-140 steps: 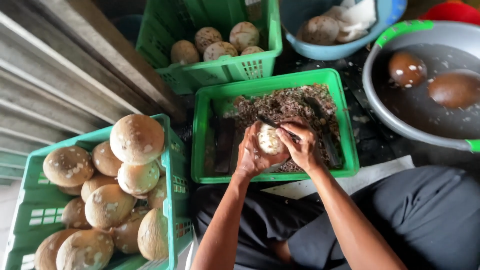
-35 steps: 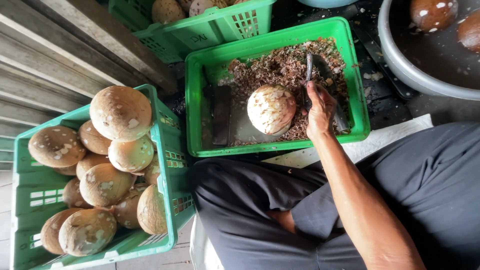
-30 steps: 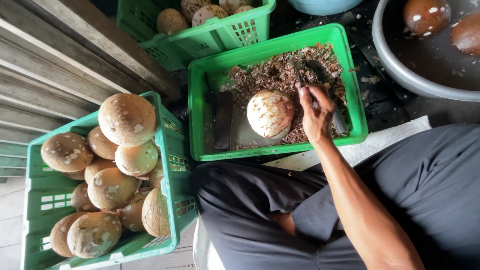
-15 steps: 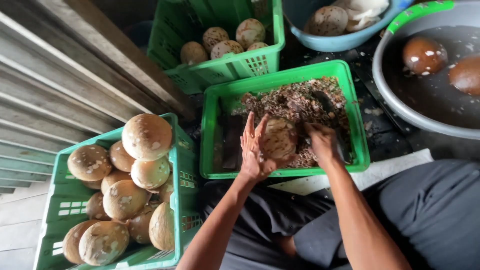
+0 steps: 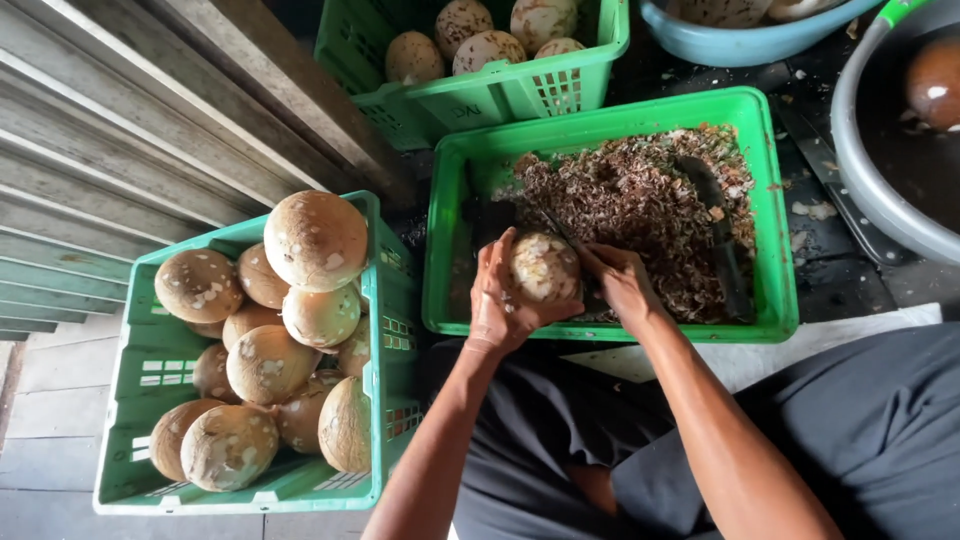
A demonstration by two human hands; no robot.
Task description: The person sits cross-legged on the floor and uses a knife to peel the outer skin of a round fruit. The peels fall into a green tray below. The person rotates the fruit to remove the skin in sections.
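Over the near edge of a shallow green plastic tray [image 5: 780,215], the left hand [image 5: 497,300] cups a round, pale, brown-flecked coconut [image 5: 545,268], fingers wrapped around its left side. The right hand [image 5: 620,285] presses against the coconut's right side, clenched on a thin dark blade [image 5: 553,226] that angles up and away over the nut. The tray holds a rough heap of brown shavings [image 5: 640,200] and a long dark knife [image 5: 718,240]. At left, a slotted green crate [image 5: 150,370] is piled with smooth, rounded, mottled tan coconuts [image 5: 315,240]. A second green basket [image 5: 520,85] of peeled ones stands beyond the tray.
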